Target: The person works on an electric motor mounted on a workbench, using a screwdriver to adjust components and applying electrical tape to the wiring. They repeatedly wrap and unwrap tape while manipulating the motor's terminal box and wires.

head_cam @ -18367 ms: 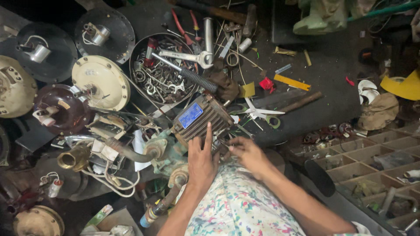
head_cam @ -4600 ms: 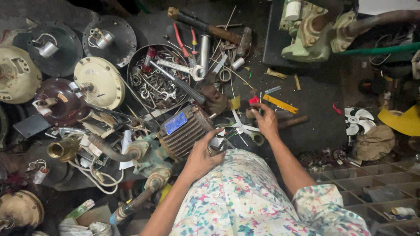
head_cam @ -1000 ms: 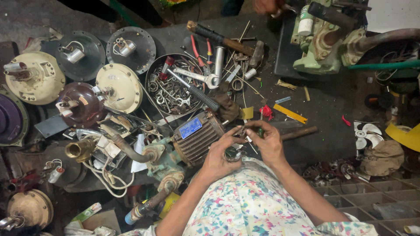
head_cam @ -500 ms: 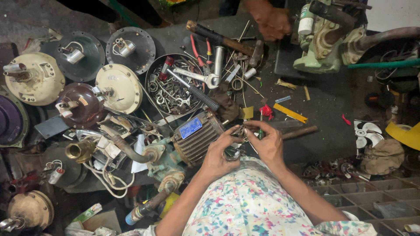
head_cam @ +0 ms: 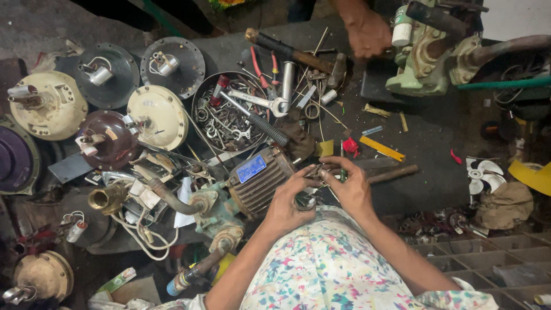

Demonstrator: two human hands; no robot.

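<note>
Gripping the ribbed motor [head_cam: 261, 181] end on the floor, left hand [head_cam: 285, 202] closes around it; right hand [head_cam: 350, 189] pinches what seems a screwdriver [head_cam: 342, 166]. Keep the tool square, motor braced.

1. Left hand [head_cam: 285, 202] grips the end of a small ribbed motor [head_cam: 259, 181] with a blue plate, right by a round metal part [head_cam: 304, 201].
2. Right hand [head_cam: 351, 189] sits just beside it, pinching a thin green-handled tool [head_cam: 342, 170].
3. Behind the motor: a round tray [head_cam: 202, 97] full of rings and bits, with a spanner [head_cam: 258, 102] across it.
4. Fan motor housings [head_cam: 156, 116] are piled on the left.
5. Someone else's hand [head_cam: 367, 34] is up top, next to a hammer [head_cam: 295, 54] and a green machine [head_cam: 425, 63].
</note>
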